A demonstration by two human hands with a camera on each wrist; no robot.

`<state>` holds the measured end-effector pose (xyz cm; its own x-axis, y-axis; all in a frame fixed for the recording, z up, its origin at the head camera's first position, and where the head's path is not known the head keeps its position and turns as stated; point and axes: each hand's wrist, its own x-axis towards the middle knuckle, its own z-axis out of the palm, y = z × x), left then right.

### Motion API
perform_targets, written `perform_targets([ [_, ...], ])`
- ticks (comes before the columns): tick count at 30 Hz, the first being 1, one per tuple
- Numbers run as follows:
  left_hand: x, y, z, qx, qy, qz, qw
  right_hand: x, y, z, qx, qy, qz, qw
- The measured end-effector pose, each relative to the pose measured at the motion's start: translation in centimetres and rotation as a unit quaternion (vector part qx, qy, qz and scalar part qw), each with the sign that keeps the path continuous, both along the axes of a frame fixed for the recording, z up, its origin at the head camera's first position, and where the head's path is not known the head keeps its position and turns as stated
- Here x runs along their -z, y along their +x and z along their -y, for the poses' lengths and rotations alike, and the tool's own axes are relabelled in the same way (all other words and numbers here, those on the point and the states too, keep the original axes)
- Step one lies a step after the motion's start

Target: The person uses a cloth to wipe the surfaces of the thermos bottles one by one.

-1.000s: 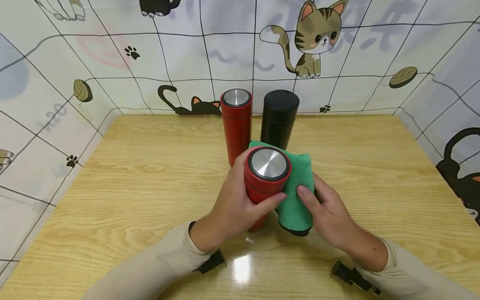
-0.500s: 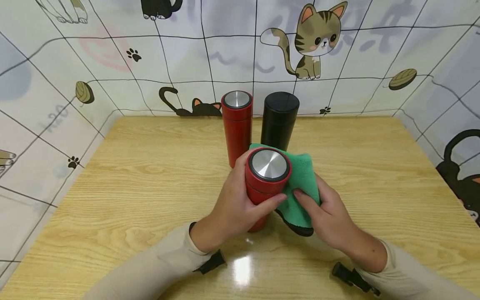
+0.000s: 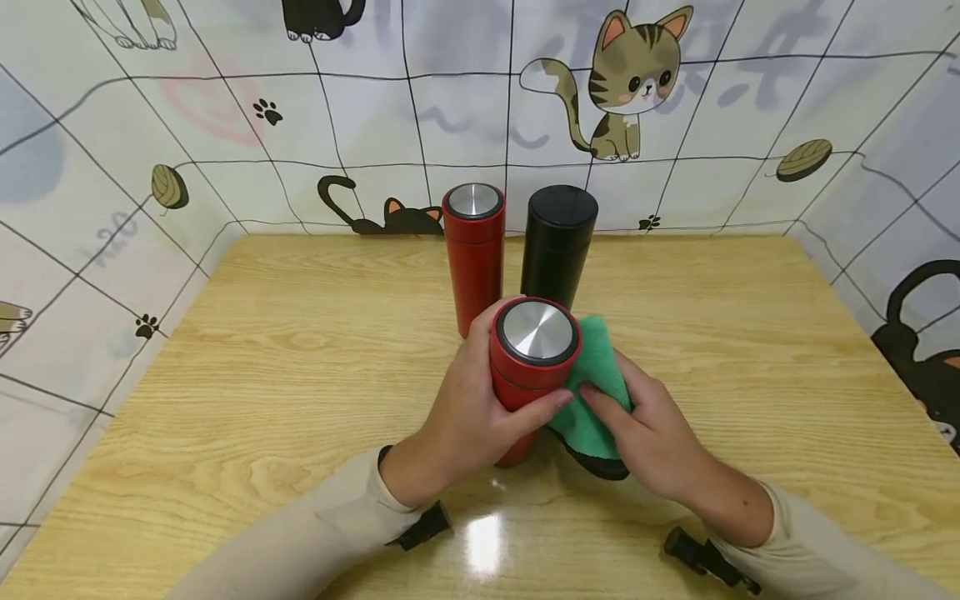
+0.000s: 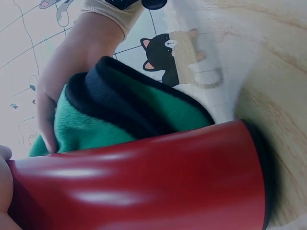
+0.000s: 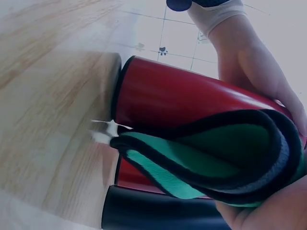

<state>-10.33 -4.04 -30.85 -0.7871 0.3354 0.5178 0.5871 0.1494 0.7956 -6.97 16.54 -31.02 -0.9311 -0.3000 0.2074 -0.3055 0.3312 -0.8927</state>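
A red thermos bottle [image 3: 525,379] with a silver-topped lid is upright in front of me, and my left hand [image 3: 468,417] grips it round its upper part. My right hand [image 3: 652,425] holds a folded green cloth [image 3: 596,425] with dark edging, thumb on top, against the bottle's right side. In the left wrist view the cloth [image 4: 96,127] lies along the wall of the red bottle [image 4: 144,182]. The right wrist view shows the cloth [image 5: 211,153] looped open at its lower end, beside the bottle [image 5: 168,96]. The right fingers behind the cloth are partly hidden.
Behind the held bottle stand a second red thermos bottle [image 3: 476,267] and, to its right, a black one [image 3: 558,242]. The wooden table [image 3: 300,350] meets a cat-patterned backdrop [image 3: 375,108] at the back and sides.
The cloth has shifted round the bottle's right side and bunched up, its far upper corner drawn out of sight. My right hand moved slightly left; my left hand and the bottle stayed put.
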Motion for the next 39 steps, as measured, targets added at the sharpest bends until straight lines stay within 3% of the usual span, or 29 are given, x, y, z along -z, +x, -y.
perform_targets([
  [6,0.01,-0.1,-0.03,0.005,0.0,0.009,0.9999,-0.12,0.21,0.01,0.006,-0.04,-0.031,0.999],
  [15,0.07,-0.04,0.05,0.001,0.001,0.003,1.0,0.1,0.02,0.41,-0.005,0.0,0.025,1.0],
  [20,0.16,-0.01,0.02,0.009,0.005,0.005,0.9999,-0.01,0.22,0.32,0.038,0.01,-0.033,0.999],
  [26,0.07,0.05,-0.02,0.006,0.0,0.006,1.0,-0.24,0.36,0.39,0.063,-0.034,-0.1,0.992],
  [34,0.34,0.08,0.1,-0.001,0.0,0.015,0.9999,0.3,0.15,0.32,0.02,0.007,-0.025,0.999],
  [39,0.37,-0.03,0.02,0.002,0.002,0.002,1.0,-0.06,0.33,0.3,0.046,0.001,-0.044,0.998],
])
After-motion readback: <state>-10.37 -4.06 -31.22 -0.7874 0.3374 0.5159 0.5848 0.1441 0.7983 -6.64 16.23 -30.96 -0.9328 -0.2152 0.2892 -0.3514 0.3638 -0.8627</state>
